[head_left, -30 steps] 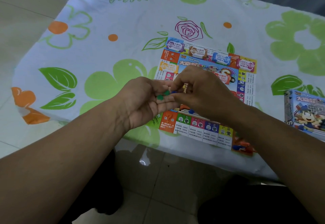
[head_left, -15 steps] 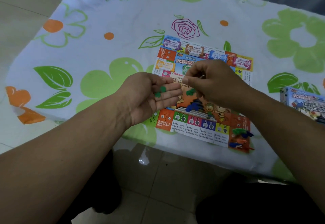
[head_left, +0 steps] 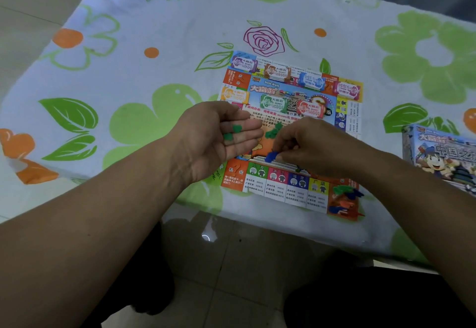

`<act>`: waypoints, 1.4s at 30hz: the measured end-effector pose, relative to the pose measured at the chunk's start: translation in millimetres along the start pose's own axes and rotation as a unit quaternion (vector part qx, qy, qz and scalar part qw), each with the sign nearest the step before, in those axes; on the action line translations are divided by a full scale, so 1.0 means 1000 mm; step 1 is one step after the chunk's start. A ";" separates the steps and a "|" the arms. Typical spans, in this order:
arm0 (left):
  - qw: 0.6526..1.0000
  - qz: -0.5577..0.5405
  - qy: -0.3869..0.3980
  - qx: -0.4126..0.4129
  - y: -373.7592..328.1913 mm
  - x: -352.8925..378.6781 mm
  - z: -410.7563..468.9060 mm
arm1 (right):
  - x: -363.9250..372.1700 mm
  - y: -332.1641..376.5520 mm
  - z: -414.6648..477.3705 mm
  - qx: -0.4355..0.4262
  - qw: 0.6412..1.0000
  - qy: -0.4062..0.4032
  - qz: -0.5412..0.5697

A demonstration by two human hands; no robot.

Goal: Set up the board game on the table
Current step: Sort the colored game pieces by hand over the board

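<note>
A small colourful game board (head_left: 283, 188) lies near the table's front edge, with stacks of paper money (head_left: 273, 103) along its far rows. My left hand (head_left: 216, 142) hovers palm up over the board's left side, fingers straight, carrying two green pieces (head_left: 233, 131). My right hand (head_left: 306, 147) is low over the board's middle, fingertips pinching a blue piece (head_left: 270, 157). A few green pieces (head_left: 273, 131) lie on the board between my hands. A pile of green, blue and orange pieces (head_left: 345, 198) sits on the near right corner.
The game box (head_left: 443, 157) stands at the right edge of the table. A floral tablecloth (head_left: 128, 82) covers the table; its front edge runs just below the board. Tiled floor shows beneath.
My right hand dropped from the left palm down to the board's middle and now pinches a blue piece. Green pieces lie where it was. My left hand stayed palm up.
</note>
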State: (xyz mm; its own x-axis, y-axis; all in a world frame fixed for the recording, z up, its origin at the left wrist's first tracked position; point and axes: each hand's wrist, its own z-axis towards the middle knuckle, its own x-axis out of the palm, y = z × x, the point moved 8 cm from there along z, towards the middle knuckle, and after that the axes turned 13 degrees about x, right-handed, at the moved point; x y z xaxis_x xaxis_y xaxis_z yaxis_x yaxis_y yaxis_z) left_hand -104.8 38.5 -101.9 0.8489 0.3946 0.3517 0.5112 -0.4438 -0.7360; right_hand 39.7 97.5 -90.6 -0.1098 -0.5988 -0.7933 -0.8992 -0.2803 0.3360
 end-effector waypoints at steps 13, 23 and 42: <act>0.999 0.002 0.048 -0.018 0.010 0.024 0.000 | -0.018 0.040 -0.022 -0.122 0.977 -0.160 0.064; 0.999 0.002 0.043 -0.007 0.010 0.033 0.003 | -0.024 0.037 -0.018 -0.100 0.981 -0.140 0.095; 0.998 -0.008 0.062 -0.008 0.011 0.038 0.006 | -0.020 0.042 -0.016 -0.107 0.980 -0.119 0.122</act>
State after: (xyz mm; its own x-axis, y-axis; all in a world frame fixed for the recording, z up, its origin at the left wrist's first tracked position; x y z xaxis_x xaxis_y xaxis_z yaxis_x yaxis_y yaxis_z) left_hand -67.3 53.5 -100.6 0.8504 0.2991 0.4328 0.5257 -0.4518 -0.7207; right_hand 10.9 85.9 -52.9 -0.4281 -0.4836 -0.7635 -0.7276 -0.3167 0.6086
